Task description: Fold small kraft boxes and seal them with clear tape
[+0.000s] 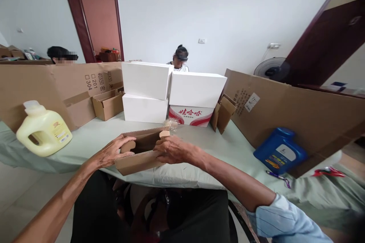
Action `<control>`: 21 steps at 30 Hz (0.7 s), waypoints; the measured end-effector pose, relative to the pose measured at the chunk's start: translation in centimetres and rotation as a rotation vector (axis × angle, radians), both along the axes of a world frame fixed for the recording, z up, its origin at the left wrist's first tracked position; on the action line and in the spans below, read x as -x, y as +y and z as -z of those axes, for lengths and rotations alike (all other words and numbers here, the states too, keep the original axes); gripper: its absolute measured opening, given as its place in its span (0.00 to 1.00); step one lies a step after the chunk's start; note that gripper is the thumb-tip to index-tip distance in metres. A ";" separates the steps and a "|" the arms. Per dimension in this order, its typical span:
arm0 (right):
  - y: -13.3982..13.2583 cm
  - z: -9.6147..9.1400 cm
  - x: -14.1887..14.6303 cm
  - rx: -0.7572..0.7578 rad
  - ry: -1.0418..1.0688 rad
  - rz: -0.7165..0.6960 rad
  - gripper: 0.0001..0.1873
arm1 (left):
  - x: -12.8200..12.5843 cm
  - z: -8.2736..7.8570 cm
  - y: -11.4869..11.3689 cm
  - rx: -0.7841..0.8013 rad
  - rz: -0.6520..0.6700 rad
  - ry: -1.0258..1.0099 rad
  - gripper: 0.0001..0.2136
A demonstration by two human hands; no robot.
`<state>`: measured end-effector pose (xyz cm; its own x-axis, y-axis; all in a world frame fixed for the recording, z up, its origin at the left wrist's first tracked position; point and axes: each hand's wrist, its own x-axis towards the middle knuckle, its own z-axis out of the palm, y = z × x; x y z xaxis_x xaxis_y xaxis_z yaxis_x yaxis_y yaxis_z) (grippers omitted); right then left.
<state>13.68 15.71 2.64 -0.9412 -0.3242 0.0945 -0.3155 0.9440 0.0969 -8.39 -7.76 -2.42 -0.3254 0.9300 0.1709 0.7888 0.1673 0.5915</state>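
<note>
A small brown cardboard box (139,164) with its top open is tilted at the front edge of the table, between my hands. My left hand (115,151) grips its left end, thumb and fingers on either side of a rounded end flap. At the right end my right hand (172,149) is closed on the box's wall, close to another flap. Inside, the box looks dark, and its contents cannot be made out. Just behind it lies some crumpled clear plastic (172,122).
White boxes (145,79) and a red-and-white printed box (190,115) are stacked behind. Folded cardboard (225,112) and an open carton (110,104) flank them. A yellow jug (44,131) stands left, a blue bottle (281,152) right. Cardboard panels (293,110) edge the table; two people sit beyond.
</note>
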 end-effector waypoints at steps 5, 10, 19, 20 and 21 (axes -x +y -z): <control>1.8 0.6 0.0 -0.043 0.169 -0.019 0.18 | 1.0 -0.6 -0.3 -0.072 0.069 -0.018 0.27; 4.5 1.3 -1.3 0.181 0.367 0.076 0.24 | 3.5 1.1 -0.4 -0.137 0.088 -0.280 0.33; 6.5 5.2 -1.7 0.705 0.540 0.240 0.29 | 4.2 4.4 0.8 -0.366 0.001 -0.518 0.41; 6.4 5.7 -1.6 0.766 0.579 0.252 0.28 | 4.2 4.7 1.1 -0.422 -0.068 -0.503 0.39; 6.2 6.0 -1.6 0.837 0.617 0.271 0.29 | 4.2 4.9 1.4 -0.481 -0.148 -0.482 0.39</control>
<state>15.26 21.95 -3.40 -0.6862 0.2763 0.6729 -0.2031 0.8156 -0.5419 -12.61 -6.37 -7.33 -0.5862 0.7271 0.3573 0.4089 -0.1152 0.9053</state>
